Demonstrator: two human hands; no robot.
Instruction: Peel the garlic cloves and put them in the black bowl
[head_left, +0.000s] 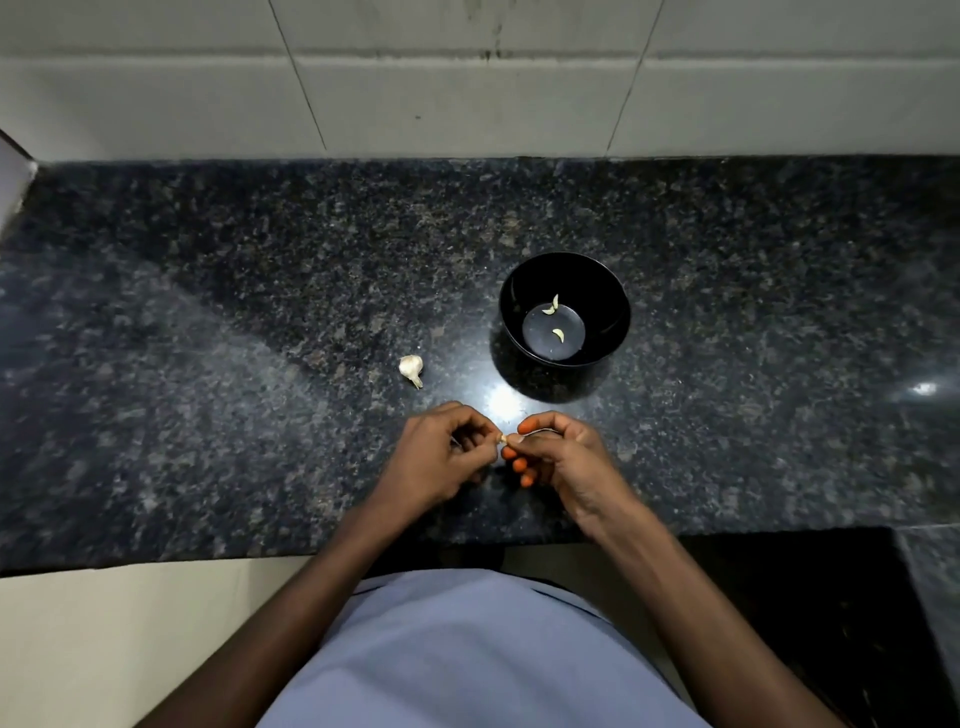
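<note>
Right now your two hands meet over the near edge of the counter, at about 6 o'clock from the black bowl (564, 309), and between them sits a small pale garlic clove (503, 439), mostly hidden by your fingertips so that only a light-coloured nub shows. Your left hand (439, 457) has its fingers curled in and pinches the clove from the left; your right hand (558, 454) curls toward it from the right, thumb and forefinger closed at the clove's other end, the remaining fingers tucked below. Whether skin is on the clove or off it, you cannot tell at this size. The black bowl stands upright on the dark speckled granite countertop (208, 338), round and glossy, with two small cream-coloured peeled cloves (554, 320) lying apart on its flat bottom, one toward 12 o'clock inside it and one nearer the middle. At about 8 o'clock from the bowl, well clear of its wall, a garlic bulb piece (411, 369) lies on its side on the counter, white and papery with a short stem pointing toward you. It lies at roughly 11 o'clock from your left hand, near but not touching. A bright light reflection (503, 402) glares on the stone between bowl and hands. Behind the counter, at 12 o'clock, rises a pale tiled wall (467, 104).
</note>
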